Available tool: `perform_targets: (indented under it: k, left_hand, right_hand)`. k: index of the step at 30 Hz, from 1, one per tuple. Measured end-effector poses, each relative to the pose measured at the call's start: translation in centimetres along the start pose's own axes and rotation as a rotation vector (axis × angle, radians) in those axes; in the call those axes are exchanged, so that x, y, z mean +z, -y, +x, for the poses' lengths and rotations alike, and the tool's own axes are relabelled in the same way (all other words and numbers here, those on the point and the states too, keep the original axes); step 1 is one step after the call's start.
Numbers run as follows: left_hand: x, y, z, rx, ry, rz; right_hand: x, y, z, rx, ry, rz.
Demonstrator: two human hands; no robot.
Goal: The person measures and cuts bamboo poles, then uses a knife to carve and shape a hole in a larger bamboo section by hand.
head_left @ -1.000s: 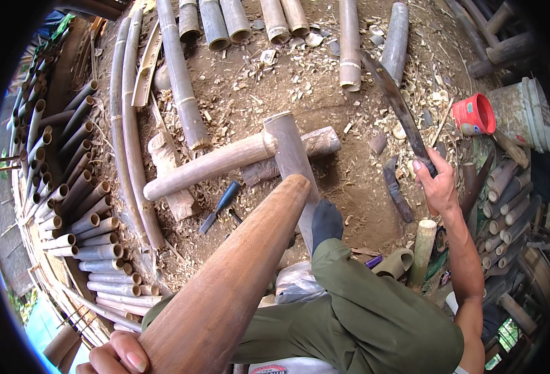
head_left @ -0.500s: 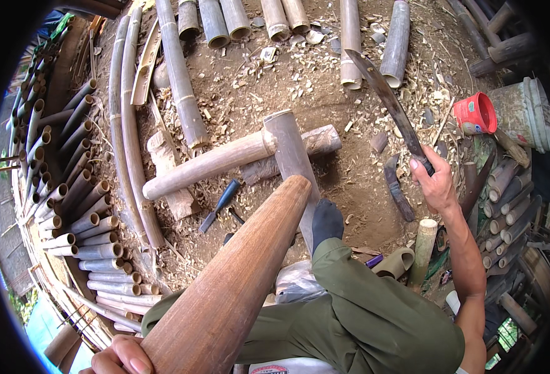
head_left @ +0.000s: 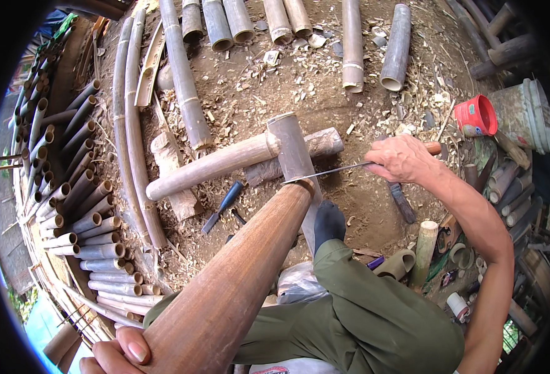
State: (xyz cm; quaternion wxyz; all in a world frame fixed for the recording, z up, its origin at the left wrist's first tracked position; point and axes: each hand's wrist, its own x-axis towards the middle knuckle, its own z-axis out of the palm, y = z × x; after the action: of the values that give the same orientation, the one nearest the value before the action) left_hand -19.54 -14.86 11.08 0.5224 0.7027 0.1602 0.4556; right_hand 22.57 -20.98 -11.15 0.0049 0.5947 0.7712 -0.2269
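My left hand [head_left: 122, 353], at the lower left, is closed round the near end of a long, tapering brown piece of wood or bamboo [head_left: 231, 274] with a smooth grained surface. Its far end points up toward the middle of the ground. My right hand [head_left: 406, 159] grips a machete by its brown handle [head_left: 433, 148]. The blade [head_left: 340, 169], seen nearly edge-on, reaches left to the piece's far end and appears to touch its rim. Just beyond, a grey bamboo tube [head_left: 297, 153] lies beside my dark-socked foot [head_left: 329, 223]; another bamboo tube [head_left: 212, 165] meets it from the left.
A short log [head_left: 325, 143] lies beneath the tubes. A blue-handled chisel [head_left: 222, 207] rests left of my foot. Stacked bamboo tubes [head_left: 105, 252] line the left side. A red cup [head_left: 474, 115] and a dirty bucket [head_left: 524, 118] stand at right. Chips [head_left: 300, 81] litter the soil.
My right hand has moved left and turned the machete, from pointing up and away to lying across the brown piece's far end. The left hand has hardly moved.
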Motion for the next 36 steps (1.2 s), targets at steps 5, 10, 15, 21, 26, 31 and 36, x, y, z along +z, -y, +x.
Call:
perform_targets:
  k: [5,10,15,21,26,31,36]
  left_hand:
    - [4.5,-0.3,0.8,-0.102,-0.316,0.234]
    - [1.2,-0.3,-0.2,-0.004,-0.031,0.049]
    - [0.3,0.2,0.3,0.018,0.097,-0.004]
    - [0.4,0.6,0.8,0.04,0.206,-0.06]
    - [2.3,4.8,0.9,0.178,-0.151,-0.174]
    - [1.7,13.0,4.3,-0.008,-0.412,-0.025]
    - [-4.6,19.1,9.5,-0.254,-0.627,0.242]
  right_hand:
    - [0.6,-1.4,0.7,0.035,0.135,-0.203]
    - [-0.8,-4.9,-6.9,0.122,0.115,-0.333]
    - [0.4,0.0,-5.5,-0.099,0.012,-0.172]
    - [7.5,-1.1,-5.3,-0.048,-0.065,-0.153]
    - [3.7,-4.7,-10.7,0.141,-0.067,-0.208]
    - [0.2,-1.8,-13.2,0.388,-0.345,0.2]
    - [3.9,-0.1,-16.0,0.582,-0.338,0.347]
